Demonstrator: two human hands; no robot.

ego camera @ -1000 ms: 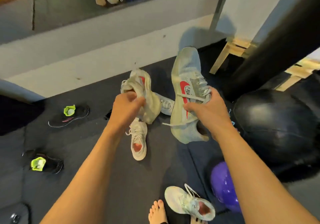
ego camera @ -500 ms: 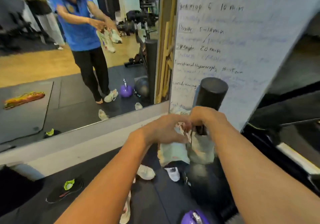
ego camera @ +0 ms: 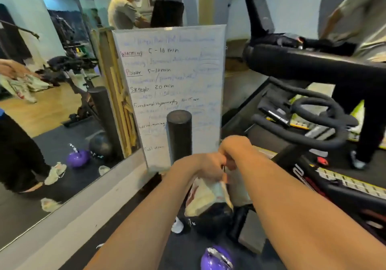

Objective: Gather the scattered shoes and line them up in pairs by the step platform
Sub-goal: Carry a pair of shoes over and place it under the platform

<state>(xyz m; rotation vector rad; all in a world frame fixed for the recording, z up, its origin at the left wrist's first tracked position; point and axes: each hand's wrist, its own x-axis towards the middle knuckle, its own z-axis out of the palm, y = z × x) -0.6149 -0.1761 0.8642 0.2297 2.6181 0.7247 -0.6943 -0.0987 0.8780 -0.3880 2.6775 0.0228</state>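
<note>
Head, L grip (ego camera: 205,165), R grip (ego camera: 234,150) hold shoes (ego camera: 205,198), vertical

A foam roller (ego camera: 179,136) stood before the whiteboard (ego camera: 171,77), with a mirror (ego camera: 52,113) to its left and an exercise bike (ego camera: 302,123) to its right. Shoes (ego camera: 205,196) hung in front, apparently above a ball (ego camera: 211,220).

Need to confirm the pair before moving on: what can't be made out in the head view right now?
Head view:
Pale shoes: blurred; tops covered by left hand and right hand, so match unclear.
White shoe on floor: partly behind the left forearm.
Purple kettlebell: cut by bottom edge.
Whiteboard lower lines: too faint.
</note>
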